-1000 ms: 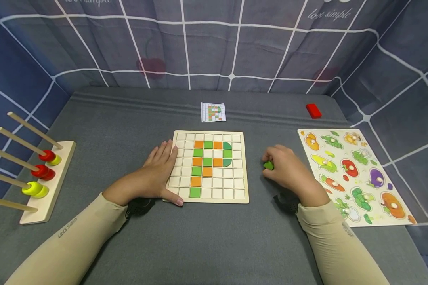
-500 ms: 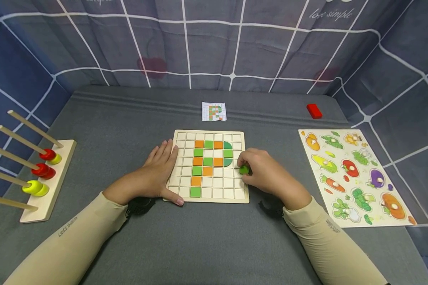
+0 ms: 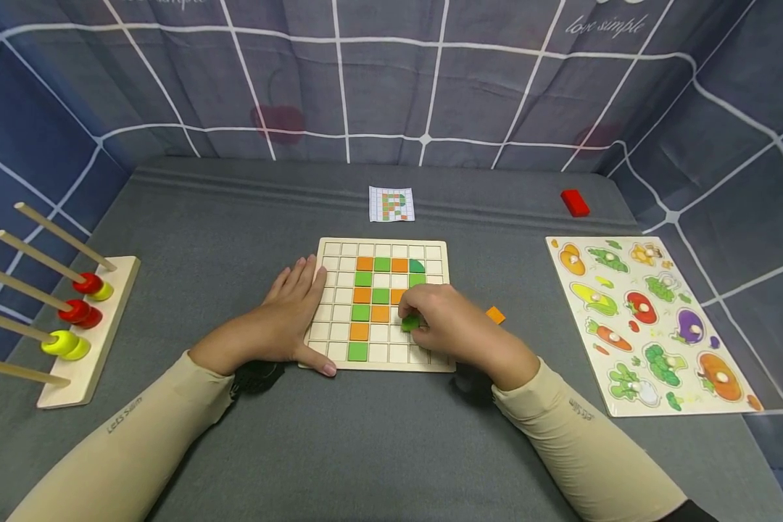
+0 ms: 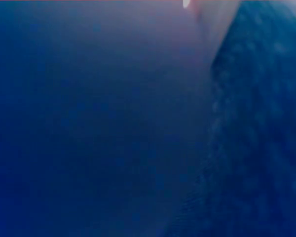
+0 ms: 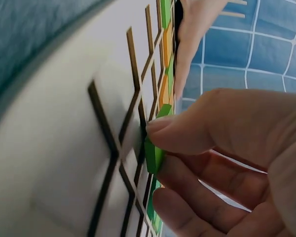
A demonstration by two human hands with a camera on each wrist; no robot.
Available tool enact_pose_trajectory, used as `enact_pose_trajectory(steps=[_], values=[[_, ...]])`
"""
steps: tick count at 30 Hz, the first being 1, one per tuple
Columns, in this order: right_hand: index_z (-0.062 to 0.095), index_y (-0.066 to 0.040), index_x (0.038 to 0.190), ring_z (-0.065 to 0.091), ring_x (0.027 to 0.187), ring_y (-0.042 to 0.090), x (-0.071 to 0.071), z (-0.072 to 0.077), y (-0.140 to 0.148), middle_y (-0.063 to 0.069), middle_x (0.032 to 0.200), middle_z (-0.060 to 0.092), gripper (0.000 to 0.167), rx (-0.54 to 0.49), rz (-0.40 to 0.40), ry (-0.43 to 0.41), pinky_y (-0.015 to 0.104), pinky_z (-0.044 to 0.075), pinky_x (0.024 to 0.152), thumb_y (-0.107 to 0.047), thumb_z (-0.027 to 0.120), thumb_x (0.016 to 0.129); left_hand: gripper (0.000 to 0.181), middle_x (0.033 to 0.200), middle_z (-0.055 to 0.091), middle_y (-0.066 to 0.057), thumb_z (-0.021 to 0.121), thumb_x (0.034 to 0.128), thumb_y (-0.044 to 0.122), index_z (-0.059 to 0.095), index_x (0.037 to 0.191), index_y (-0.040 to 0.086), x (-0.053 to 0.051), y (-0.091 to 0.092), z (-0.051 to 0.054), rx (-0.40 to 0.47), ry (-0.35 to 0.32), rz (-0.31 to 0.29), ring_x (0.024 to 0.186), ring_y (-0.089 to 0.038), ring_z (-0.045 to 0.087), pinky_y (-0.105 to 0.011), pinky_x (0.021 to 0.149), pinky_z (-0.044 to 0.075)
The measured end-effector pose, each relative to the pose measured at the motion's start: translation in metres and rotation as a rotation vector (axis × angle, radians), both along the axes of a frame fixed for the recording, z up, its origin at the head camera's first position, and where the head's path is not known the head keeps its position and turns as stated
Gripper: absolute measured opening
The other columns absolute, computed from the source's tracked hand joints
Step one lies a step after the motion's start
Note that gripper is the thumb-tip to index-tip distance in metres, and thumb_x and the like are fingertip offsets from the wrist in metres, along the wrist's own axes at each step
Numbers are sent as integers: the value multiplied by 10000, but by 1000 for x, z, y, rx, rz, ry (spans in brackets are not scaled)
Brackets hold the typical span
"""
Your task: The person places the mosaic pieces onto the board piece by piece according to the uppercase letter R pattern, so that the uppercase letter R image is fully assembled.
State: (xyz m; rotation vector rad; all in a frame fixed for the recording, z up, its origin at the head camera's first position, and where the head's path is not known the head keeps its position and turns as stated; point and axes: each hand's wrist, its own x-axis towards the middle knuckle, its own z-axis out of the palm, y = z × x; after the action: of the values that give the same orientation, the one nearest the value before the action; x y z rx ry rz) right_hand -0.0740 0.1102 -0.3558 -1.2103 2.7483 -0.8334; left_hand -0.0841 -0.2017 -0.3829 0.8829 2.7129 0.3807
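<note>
My left hand (image 3: 291,312) lies flat with straight fingers on the left edge of the wooden grid board (image 3: 451,290). My right hand (image 3: 450,322) pinches a small green square tile (image 3: 409,323) between thumb and fingers, over the board's right half. In the right wrist view the green tile (image 5: 155,155) is tilted close to the grid, thumb (image 5: 180,131) on its edge. Orange and green tiles (image 3: 380,314) sit in several cells; a dark green rounded tile (image 3: 417,266) is at the upper right. My hand covers some cells. The left wrist view is mostly dark blur.
An orange tile (image 3: 495,315) lies on the table right of the board. A pattern card (image 3: 391,205) is behind it. A vegetable puzzle board (image 3: 646,326) and a red block (image 3: 575,204) are at the right; a bead stand (image 3: 101,326) with rods is at the left.
My right hand has moved left from the table onto the board with the green tile. The orange tile on the table has come into sight behind it. My left hand has stayed put.
</note>
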Motion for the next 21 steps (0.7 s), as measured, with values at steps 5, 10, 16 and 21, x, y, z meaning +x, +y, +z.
enact_pose_trajectory(steps=[5,10,16,21], values=[[720,-58,949,629,847,146,1,-1,-6,-8,920,682,282,9,22,-32,306,538,779,129,744,740,1640,1667,-106,-366,785,587,900,40,1626,-127,-1,1,0,-7,-2,0,1544,-492,-120,-611,1218,-49],[739,-73,947,647,851,131,2,-2,-8,-19,928,699,275,-12,43,-46,283,538,773,123,755,755,1639,1665,-111,-369,773,591,909,38,1626,-127,-1,0,0,-14,0,-5,1542,-495,-122,-617,1216,-46],[753,-65,944,676,853,146,2,-3,-8,-12,924,719,247,-46,68,-49,272,545,783,99,803,765,1637,1666,-118,-363,761,595,916,29,1628,-122,-1,-1,-1,-11,0,-7,1543,-491,-127,-613,1217,-51],[769,-72,927,682,828,143,3,-3,-7,-22,907,734,226,-40,51,-44,279,550,770,80,825,769,1633,1666,-110,-366,758,596,918,41,1626,-126,-1,-1,-1,-2,5,-12,1542,-496,-118,-616,1217,-45]])
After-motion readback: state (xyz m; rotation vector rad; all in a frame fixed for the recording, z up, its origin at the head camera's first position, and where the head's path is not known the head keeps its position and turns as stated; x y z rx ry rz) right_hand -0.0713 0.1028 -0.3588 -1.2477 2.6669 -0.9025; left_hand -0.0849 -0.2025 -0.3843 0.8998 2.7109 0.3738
